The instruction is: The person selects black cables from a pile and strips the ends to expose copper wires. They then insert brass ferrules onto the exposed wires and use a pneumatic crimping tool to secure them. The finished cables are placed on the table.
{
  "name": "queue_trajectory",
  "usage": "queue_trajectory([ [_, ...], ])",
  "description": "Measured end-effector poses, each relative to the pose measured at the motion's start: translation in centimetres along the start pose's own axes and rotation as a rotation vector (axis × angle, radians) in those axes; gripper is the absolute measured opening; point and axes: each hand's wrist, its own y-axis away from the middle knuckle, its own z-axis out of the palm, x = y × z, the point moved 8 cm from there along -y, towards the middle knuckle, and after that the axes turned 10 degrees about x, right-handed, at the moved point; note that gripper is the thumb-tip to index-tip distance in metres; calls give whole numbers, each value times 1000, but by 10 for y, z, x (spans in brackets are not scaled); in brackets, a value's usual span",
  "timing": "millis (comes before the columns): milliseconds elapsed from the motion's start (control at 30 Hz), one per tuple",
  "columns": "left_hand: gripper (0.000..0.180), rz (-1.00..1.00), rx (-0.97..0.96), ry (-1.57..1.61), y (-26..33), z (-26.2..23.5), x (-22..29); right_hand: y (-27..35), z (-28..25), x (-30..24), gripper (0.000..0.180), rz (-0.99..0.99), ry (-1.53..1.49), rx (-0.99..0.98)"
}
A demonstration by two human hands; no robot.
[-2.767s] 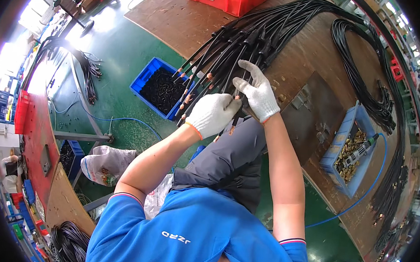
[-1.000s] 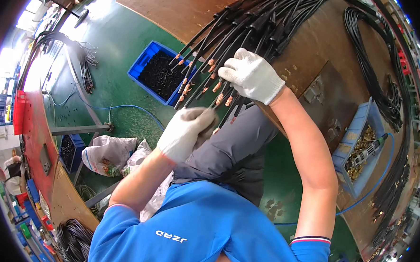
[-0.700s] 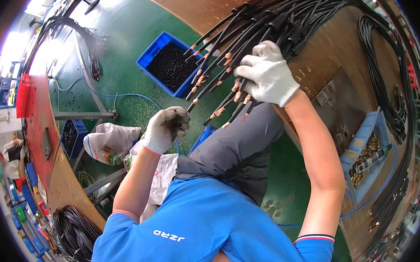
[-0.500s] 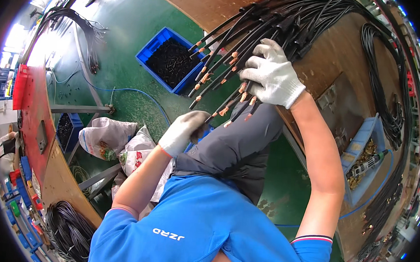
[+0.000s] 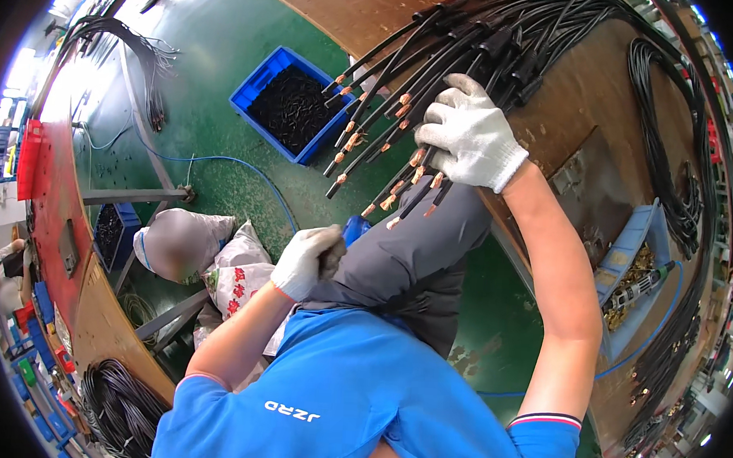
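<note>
I took the bundle of black cables (image 5: 441, 75) as my landmark: it fanned off the edge of the brown bench (image 5: 345, 4), its stripped ends capped in bright copper terminals (image 5: 402, 111) that hung out over the green floor (image 5: 217, 80).

What had just changed was the left hand (image 5: 305, 261). A moment earlier it had been up at the cable ends beside the other hand; now it had dropped well below the bundle and lay curled shut against the grey trouser leg (image 5: 419, 257), just beside a small blue object (image 5: 356, 228). Whether it gripped anything inside that fist I could not tell. I judged this as a break in the two-handed work on the terminals, with only one hand left to steady the cables.

The right hand (image 5: 469, 136) had stayed on the bundle, its fingers closed over several cables just above their copper tips. Both hands wore white knitted gloves, coarse and slightly grubby.

Left of the bundle sat a blue plastic bin (image 5: 262, 78) filled with small dark pieces. The cables looked smooth, rubbery and stiff enough to hold their fan.
</note>
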Motion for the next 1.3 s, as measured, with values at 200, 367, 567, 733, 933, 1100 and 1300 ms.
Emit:
queue_trajectory([
  [200,25,163,27,264,17,11,76,3,-9,4,38,82,24,216],
  [367,31,596,215,-336,6,42,143,-9,9,5,27,107,127,19],
  [567,34,1063,411,-994,0,104,171,-2,12,8,20,61,86,90],
  [733,46,715,220,-1000,-22,122,168,2,6,5,30,35,54,136],
  [933,40,305,36,-483,-11,100,144,8,6,5,34,30,101,186],
  [1100,41,200,-60,241,-24,61,146,3,-8,-1,49,65,48,179],
  [1300,47,364,-62,200,-34,45,179,-12,-21,16,54,232,-314,-20],
])
